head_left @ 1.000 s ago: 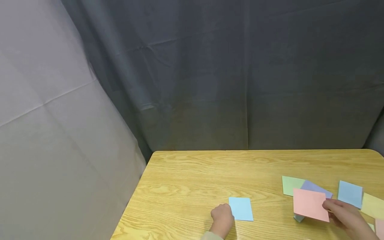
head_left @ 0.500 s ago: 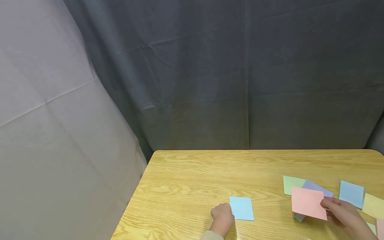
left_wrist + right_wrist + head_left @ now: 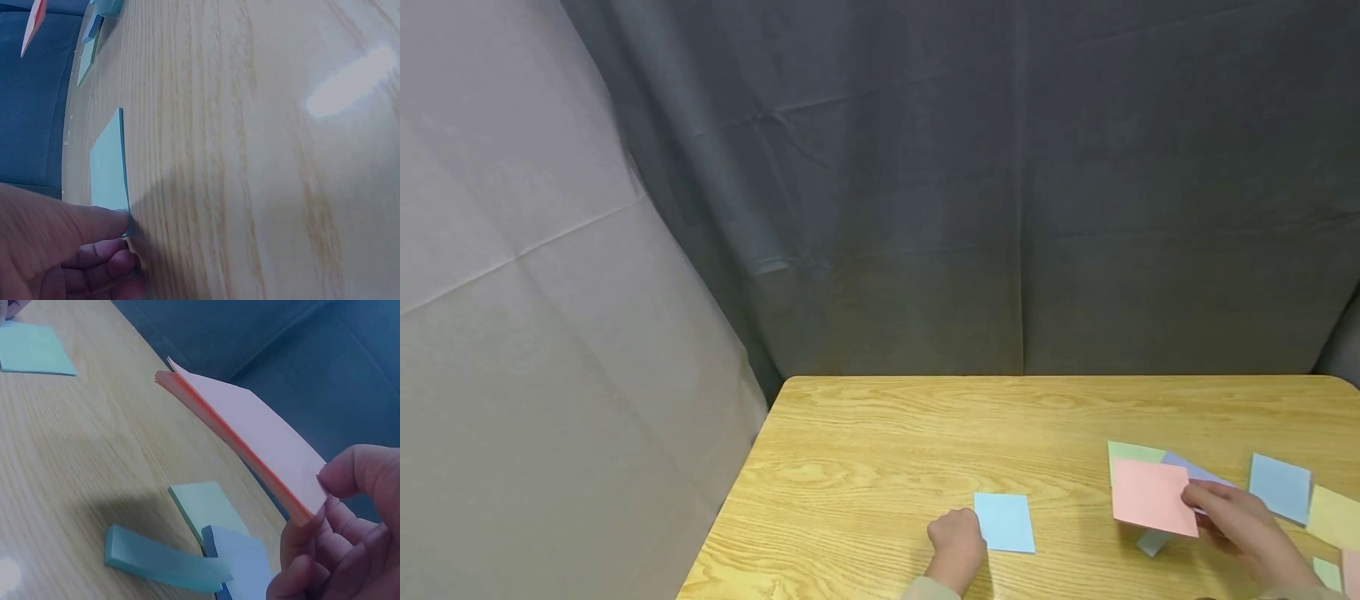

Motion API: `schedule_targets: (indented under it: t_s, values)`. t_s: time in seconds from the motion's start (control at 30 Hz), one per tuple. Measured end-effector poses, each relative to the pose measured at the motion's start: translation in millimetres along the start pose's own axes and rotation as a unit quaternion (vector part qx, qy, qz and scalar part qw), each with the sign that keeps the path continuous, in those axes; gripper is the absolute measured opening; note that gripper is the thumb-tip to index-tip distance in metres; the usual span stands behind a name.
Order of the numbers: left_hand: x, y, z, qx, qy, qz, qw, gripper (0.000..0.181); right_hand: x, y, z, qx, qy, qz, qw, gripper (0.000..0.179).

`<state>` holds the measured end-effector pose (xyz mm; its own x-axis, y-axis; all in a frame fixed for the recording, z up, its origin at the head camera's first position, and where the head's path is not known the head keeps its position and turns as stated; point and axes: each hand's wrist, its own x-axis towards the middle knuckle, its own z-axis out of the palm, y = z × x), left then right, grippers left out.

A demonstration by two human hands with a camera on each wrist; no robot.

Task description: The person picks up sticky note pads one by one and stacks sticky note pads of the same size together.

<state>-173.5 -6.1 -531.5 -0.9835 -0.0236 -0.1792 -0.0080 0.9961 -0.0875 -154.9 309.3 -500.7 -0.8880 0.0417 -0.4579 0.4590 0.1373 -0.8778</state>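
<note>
Over the right part of the table, my right hand (image 3: 1240,521) pinches a pink sticky note pad (image 3: 1153,496) by one edge and holds it tilted in the air. In the right wrist view, thumb and fingers grip one corner of this pad (image 3: 256,431), and its top sheet lifts slightly at the far corner. My left hand (image 3: 957,546) is at the left edge of a light blue sticky note pad (image 3: 1004,522) lying flat. The left wrist view shows the thumb on this pad's corner (image 3: 109,169), with the other fingers curled against its edge.
Below the pink pad, a teal pad (image 3: 162,559) leans on a purple pad (image 3: 247,562), beside a light green pad (image 3: 209,503). Farther right lie a blue pad (image 3: 1281,487), a yellow pad (image 3: 1333,517) and another pink pad (image 3: 1351,575). Dark curtain (image 3: 887,208) hangs behind the table.
My right hand has carried the pink pad a little to the left and slightly farther from me. The left hand and the light blue pad have stayed in place.
</note>
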Motion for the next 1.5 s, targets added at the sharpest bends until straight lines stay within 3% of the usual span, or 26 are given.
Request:
schedule_targets:
  t_s: [0.33,0.73,1.23,1.5]
  values:
    - [-1.8,0.5,-2.0,0.007,0.008,0.000,0.9999,0.023,4.4,-9,9,0.001,-0.012,0.000,0.9999,0.049]
    - [0.2,1.0,-0.8,0.007,0.005,0.006,0.9999,0.027,6.5,-21,31,-0.050,0.006,-0.026,0.9984,0.055]
    - [-0.9,1.5,-0.6,0.008,0.009,-0.001,0.9999,0.024,14.4,-27,58,-0.041,0.019,-0.030,0.9985,0.055]
    - [0.1,2.7,1.2,0.008,0.012,-0.004,0.9999,0.022,12.4,-30,72,-0.035,-0.004,-0.042,0.9985,0.053]
